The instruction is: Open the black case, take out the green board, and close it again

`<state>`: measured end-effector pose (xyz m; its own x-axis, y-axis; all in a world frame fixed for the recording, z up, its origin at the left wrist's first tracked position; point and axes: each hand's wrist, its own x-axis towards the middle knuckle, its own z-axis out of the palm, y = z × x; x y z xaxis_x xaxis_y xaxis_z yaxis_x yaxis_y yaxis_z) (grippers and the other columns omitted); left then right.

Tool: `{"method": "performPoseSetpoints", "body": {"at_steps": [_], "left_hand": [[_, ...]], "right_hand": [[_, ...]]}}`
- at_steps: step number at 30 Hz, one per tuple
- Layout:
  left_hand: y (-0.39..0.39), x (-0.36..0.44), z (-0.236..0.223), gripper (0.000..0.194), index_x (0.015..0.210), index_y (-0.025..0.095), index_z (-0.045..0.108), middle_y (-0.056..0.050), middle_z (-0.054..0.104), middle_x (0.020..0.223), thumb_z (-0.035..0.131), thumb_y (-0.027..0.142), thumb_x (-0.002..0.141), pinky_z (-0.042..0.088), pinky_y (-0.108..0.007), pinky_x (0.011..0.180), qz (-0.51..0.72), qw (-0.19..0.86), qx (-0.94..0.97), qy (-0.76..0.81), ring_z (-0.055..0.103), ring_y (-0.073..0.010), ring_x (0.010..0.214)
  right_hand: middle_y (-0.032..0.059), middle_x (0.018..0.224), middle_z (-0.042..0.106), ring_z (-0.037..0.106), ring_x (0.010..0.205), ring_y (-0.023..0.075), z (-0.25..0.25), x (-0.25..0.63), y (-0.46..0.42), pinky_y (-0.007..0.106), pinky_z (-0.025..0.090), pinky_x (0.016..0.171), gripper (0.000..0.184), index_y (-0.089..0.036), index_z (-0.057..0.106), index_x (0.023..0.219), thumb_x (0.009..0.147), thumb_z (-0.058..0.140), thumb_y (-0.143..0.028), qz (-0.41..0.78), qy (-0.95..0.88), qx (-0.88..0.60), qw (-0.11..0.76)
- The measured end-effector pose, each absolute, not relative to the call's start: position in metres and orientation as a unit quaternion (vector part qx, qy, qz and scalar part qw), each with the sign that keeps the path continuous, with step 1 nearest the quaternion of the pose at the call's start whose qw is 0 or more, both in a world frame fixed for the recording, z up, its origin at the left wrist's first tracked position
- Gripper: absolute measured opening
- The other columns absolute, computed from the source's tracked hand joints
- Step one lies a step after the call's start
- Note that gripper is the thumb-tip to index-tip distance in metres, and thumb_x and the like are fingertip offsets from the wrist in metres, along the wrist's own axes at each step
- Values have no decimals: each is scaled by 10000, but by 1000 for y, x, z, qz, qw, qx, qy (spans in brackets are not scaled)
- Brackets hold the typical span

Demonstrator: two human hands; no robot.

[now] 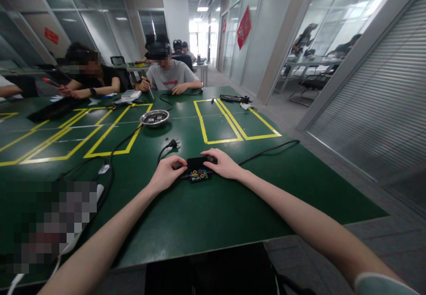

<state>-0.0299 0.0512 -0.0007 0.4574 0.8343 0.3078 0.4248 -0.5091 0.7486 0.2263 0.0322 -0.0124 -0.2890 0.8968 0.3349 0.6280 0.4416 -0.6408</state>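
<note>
A small black power adapter case lies opened on the green table, between my two hands. Its circuit board (199,176), with yellow-ringed coils and other parts, shows on the near side. Behind the board is the black case cover (195,162). My left hand (168,171) pinches the cover's left edge between thumb and fingers. On the opposite side, my right hand (222,163) has its thumb and fingers closed about the right edge. A black power plug (173,143) rests just beyond my left hand. From the case's right side a black cable (266,152) runs off across the table.
A steel bowl (155,118) holding small metal parts stands ahead on the green table (253,210). Yellow tape (223,142) marks rectangles there. A pixelated object (56,224) and cables lie left. Across the table a person (171,71) holds a thin tool.
</note>
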Motion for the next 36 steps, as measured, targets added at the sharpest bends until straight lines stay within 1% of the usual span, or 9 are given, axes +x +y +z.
{"method": "performPoseSetpoints", "body": {"at_steps": [2, 6, 8, 12, 17, 22, 25, 30, 36], "left_hand": [[49, -29, -1, 106, 883, 180, 736, -34, 763, 864, 730, 272, 831, 604, -327, 786, 347, 350, 780, 385, 725, -199, 813], [46, -29, 0, 318, 1126, 174, 746, -39, 755, 935, 741, 267, 822, 637, -354, 836, 348, 434, 754, 351, 741, -185, 824], [44, -29, 2, 286, 1103, 177, 769, -52, 744, 992, 734, 282, 840, 642, -365, 858, 346, 444, 757, 332, 745, -189, 862], [41, -29, 7, 147, 945, 175, 790, -59, 721, 1000, 719, 262, 850, 642, -339, 834, 340, 422, 783, 305, 727, -174, 847], [38, -32, 12, 127, 882, 166, 768, -93, 742, 1028, 677, 252, 864, 621, -335, 814, 328, 399, 808, 284, 725, -196, 902], [32, -35, 17, 289, 1088, 183, 760, -69, 782, 1029, 761, 288, 818, 584, -340, 808, 256, 326, 861, 295, 709, -213, 880], [30, -35, 17, 367, 1118, 189, 741, -52, 773, 1012, 817, 298, 777, 575, -332, 818, 251, 279, 880, 291, 699, -210, 868], [29, -33, 16, 377, 1147, 184, 707, -56, 753, 1048, 790, 272, 789, 580, -307, 804, 279, 269, 876, 287, 693, -187, 845], [28, -33, 18, 242, 1068, 190, 714, -48, 753, 988, 709, 236, 831, 568, -310, 810, 262, 251, 889, 278, 695, -191, 844]], "right_hand": [[56, 1011, 755, 654, 845, 181, -12, 224, 30, 335, 538, 806, 282, -186, 761, 1147, 881, 674, -145, 235, -771, -477, 350], [52, 1003, 758, 678, 872, 177, -7, 222, 22, 289, 539, 737, 223, -193, 782, 1060, 889, 647, -146, 264, -765, -441, 389], [58, 995, 746, 679, 880, 178, -3, 224, 18, 277, 541, 714, 205, -190, 781, 1053, 906, 640, -172, 275, -769, -417, 398], [75, 1030, 731, 691, 883, 179, 4, 230, 13, 305, 571, 768, 161, -173, 772, 1027, 896, 703, -238, 318, -792, -357, 380], [108, 1114, 753, 721, 1019, 224, 6, 235, 11, 375, 579, 900, 219, -176, 781, 1049, 866, 784, -297, 330, -819, -301, 361], [107, 1149, 785, 739, 1081, 227, 2, 234, 11, 404, 560, 997, 181, -191, 786, 1076, 917, 743, -265, 331, -827, -291, 349], [100, 1163, 787, 741, 1090, 221, -1, 232, 11, 401, 560, 1009, 180, -201, 783, 1099, 938, 723, -253, 315, -832, -292, 352], [117, 1239, 763, 716, 1160, 223, -2, 229, 10, 420, 542, 1047, 209, -203, 769, 1160, 983, 670, -253, 278, -840, -290, 365], [121, 1215, 755, 705, 1135, 242, -3, 228, 10, 421, 555, 1017, 358, -209, 747, 1240, 891, 794, -273, 246, -867, -286, 326]]}}
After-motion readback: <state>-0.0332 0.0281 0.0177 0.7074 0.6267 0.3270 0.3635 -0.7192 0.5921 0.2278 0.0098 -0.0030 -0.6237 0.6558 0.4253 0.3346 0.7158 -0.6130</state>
